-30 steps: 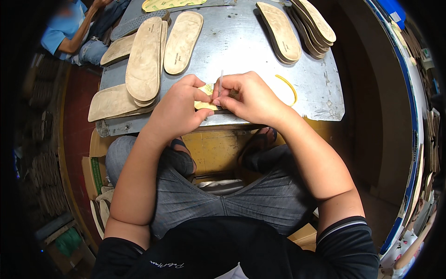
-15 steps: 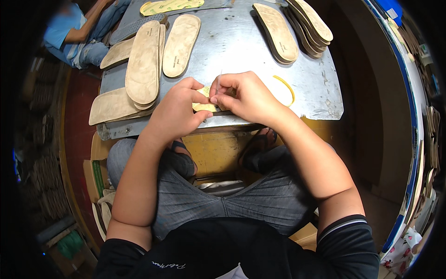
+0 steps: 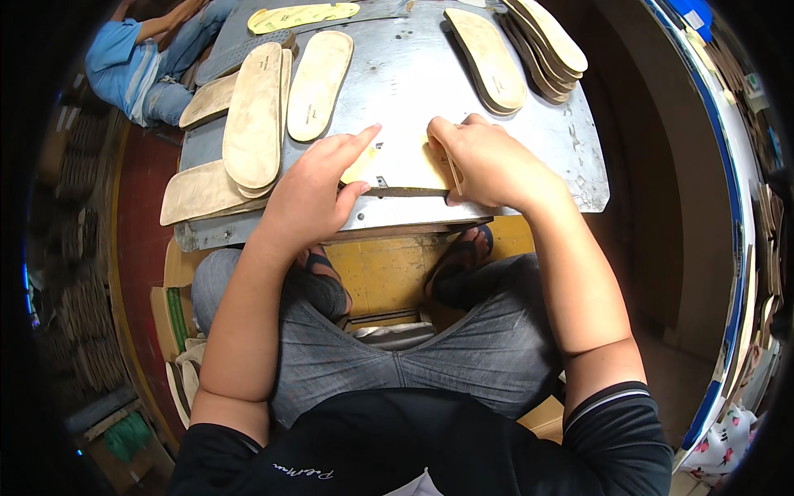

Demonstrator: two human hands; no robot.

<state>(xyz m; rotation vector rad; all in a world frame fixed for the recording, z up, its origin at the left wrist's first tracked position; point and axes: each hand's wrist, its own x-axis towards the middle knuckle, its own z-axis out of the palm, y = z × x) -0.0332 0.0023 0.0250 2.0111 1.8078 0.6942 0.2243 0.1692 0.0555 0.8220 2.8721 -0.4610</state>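
Near the table's front edge an insole (image 3: 401,175) lies crosswise between my hands, its yellow face up and a dark edge toward me. Beside its left end is my left hand (image 3: 313,188), with thumb and fingers stretched apart; the thumb tip touches the near edge. My right hand (image 3: 500,165) curls over the insole's right end, thumb at the near side and fingers at the far side. A thin pale edge or strip (image 3: 455,172) shows along the right palm; I cannot tell whether it belongs to the insole. Glare washes out the insole's middle.
Tan insoles (image 3: 252,124) are stacked at the left, with a single one (image 3: 320,87) beside them. More insoles (image 3: 488,66) lie in piles at the far right. A yellow-faced insole (image 3: 302,16) is at the far edge. A person in blue (image 3: 124,62) sits at the far left.
My hands have moved apart, the right one going right out of its pinch near the left. More of the yellow insole shows between them. The curved yellow strip is no longer visible.
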